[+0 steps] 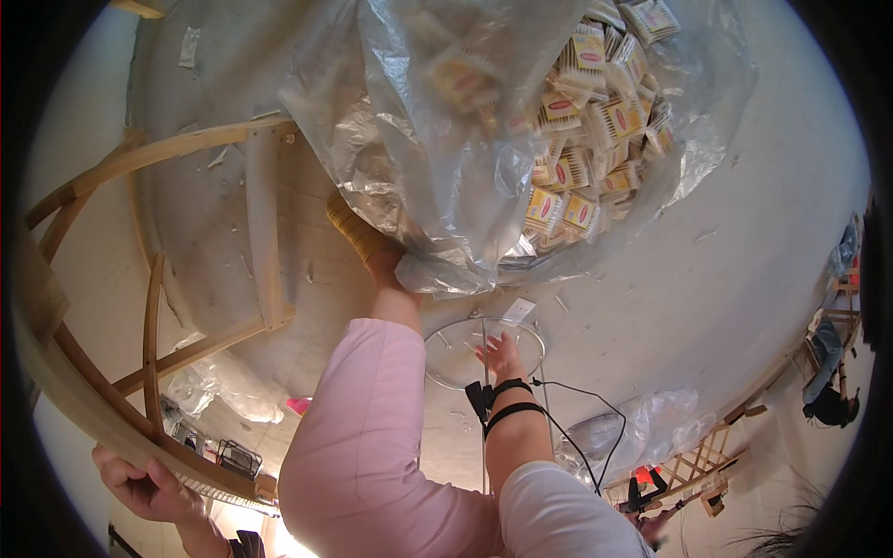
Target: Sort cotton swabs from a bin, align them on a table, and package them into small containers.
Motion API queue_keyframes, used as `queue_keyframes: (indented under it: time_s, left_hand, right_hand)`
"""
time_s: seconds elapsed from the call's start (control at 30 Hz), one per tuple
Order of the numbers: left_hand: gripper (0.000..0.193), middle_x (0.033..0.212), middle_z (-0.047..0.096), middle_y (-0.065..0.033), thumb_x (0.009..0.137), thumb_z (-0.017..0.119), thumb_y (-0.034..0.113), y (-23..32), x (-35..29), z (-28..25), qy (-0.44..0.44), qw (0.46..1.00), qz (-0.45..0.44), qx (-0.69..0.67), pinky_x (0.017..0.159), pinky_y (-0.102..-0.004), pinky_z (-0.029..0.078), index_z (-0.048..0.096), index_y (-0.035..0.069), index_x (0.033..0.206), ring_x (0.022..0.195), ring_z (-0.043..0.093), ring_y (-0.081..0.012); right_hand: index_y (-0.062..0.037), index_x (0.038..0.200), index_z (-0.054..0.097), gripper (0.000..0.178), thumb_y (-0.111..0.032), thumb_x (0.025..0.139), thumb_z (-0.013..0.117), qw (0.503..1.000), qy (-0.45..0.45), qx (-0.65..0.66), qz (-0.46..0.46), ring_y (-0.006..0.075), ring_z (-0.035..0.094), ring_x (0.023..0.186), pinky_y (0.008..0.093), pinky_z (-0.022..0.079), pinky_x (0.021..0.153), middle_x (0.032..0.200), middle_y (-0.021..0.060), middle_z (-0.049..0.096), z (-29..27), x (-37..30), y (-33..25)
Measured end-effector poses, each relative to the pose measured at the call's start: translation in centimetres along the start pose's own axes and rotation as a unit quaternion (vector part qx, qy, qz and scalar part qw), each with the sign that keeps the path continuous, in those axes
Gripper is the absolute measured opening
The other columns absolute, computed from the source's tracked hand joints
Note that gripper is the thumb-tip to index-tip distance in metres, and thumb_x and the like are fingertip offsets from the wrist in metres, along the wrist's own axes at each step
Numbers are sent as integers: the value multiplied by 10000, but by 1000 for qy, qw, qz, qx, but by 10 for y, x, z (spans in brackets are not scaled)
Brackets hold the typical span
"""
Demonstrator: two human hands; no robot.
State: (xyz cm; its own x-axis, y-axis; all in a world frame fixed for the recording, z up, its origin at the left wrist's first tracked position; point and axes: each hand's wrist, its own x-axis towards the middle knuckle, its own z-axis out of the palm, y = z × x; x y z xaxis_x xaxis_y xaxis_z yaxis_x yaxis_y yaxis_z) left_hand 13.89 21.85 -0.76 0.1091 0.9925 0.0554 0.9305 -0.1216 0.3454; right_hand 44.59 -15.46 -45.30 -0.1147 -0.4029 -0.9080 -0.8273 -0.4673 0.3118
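Observation:
At the lower left, my left hand (149, 485) is closed, its curled fingers against the edge of a wooden table (121, 409). My right hand (500, 355) is stretched out with fingers apart, over or beside a round wire stand (431, 358); whether it touches the wire I cannot tell. Nothing shows in its palm. Beyond it lies a large clear plastic bag (428, 177), opened toward the right. Many small packets of cotton swabs (609, 121) with yellow-and-red labels fill it. Black straps and a cable (619, 423) are on my right forearm.
My leg in pink trousers (363, 400) reaches toward the bag, with a yellow shoe (353, 228) beside it. A small white card (519, 311) and scraps lie on the grey floor. Crumpled clear plastic (642, 423) spreads at right. Farther off are wooden racks (693, 460) and another person (642, 493).

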Motion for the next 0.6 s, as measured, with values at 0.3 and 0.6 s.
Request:
queue_keyframes:
  time_s: [0.3,0.6]
  left_hand:
    - [352,896,370,-31,982,625,302,0,-3,-9,-7,999,-24,31,821,-292,326,365,97,861,841,372,-153]
    - [396,880,357,-23,981,622,360,2,-2,-9,-8,998,-19,59,806,-295,323,359,99,840,824,371,-147]
  right_hand:
    - [63,1382,357,763,-592,1030,187,997,-25,-11,79,598,390,1308,632,397,1055,1347,505,367,18,3,5]
    - [19,1210,459,684,-607,1024,257,999,0,-5,33,476,611,1042,579,507,930,1238,298,568,17,4,1]
